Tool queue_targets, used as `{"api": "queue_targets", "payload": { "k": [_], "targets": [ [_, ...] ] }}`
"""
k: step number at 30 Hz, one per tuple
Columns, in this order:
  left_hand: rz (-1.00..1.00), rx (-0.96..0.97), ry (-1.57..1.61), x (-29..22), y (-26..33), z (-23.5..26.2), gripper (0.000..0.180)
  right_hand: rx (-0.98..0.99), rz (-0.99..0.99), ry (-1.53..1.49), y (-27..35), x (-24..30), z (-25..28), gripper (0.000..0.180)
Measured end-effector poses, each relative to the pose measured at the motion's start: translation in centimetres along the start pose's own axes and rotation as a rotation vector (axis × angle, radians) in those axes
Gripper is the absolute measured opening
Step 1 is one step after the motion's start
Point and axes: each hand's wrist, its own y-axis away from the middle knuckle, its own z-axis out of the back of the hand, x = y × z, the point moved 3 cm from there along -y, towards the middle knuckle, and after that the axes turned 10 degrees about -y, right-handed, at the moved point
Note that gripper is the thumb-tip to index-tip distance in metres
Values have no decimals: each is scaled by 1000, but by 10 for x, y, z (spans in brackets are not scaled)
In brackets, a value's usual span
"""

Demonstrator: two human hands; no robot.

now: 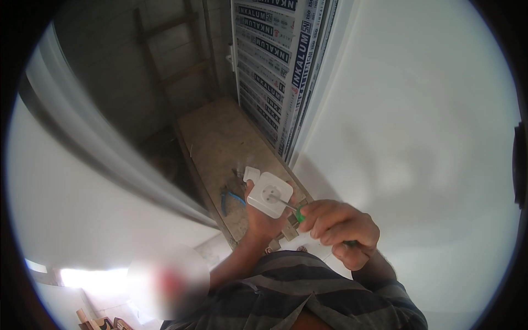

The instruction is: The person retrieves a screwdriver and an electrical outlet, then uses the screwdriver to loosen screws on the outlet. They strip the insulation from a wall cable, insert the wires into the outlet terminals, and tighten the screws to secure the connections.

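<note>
Grip, left: my left hand (263, 219) is wrapped round the white socket (269, 194) from below, thumb up along its left edge, face of the socket turned up toward me.
Grip, right: my right hand (340, 229) is closed tight on the green-handled screwdriver (300, 214), fingers curled over the handle so only a bit of green peeks out by the knuckles.
Screwdriver shaft: thin metal shaft (285, 204) runs up and left from my fist, and the tip sits on the socket's face, just right of the round recess.
Socket: square, white, rounded corners, round recess in the middle; it's tilted, held out in front of my chest, between my two hands.
Behind the socket: a second small white piece (251, 174) pokes out at the upper left corner, touching the socket; I can't tell what it is.
Below: wooden board (220, 148) lying on the floor, with blue-handled pliers (229, 200) on it, just left of my left hand.
Right side: plain white wall (418, 137).
Above: stack of printed metal profiles (275, 71) leaning upright beside the wall.
Me: striped grey shirt (308, 297) at the lower edge.
</note>
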Motion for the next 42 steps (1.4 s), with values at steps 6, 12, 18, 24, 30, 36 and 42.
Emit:
{"api": "queue_targets", "payload": {
  "k": [6, 12, 18, 24, 30, 36, 42],
  "targets": [
    [-42, -202, -64, -6, 6, -9, 66, -187, -139, 684, -28, 17, 14, 29],
    [-19, -65, -169, -8, 11, -11, 63, -347, -21, 295, -35, -6, 14, 49],
    [-1, -197, -305, -2, 14, -6, 63, -159, -46, 651, -34, -6, 25, 43],
    [91, -211, -128, 0, 10, 5, 64, -332, -119, 159, -41, -26, 21, 36],
    [95, -220, -141, 2, 7, 6, 66, -276, -147, 538, -36, -29, 29, 33],
    [110, -242, -172, 2, 4, 13, 63, -384, -143, 155, -41, -37, 28, 33],
    [100, -223, -178, 7, -10, 14, 65, -334, -143, 354, -38, -46, 44, 36]
  ]
}}
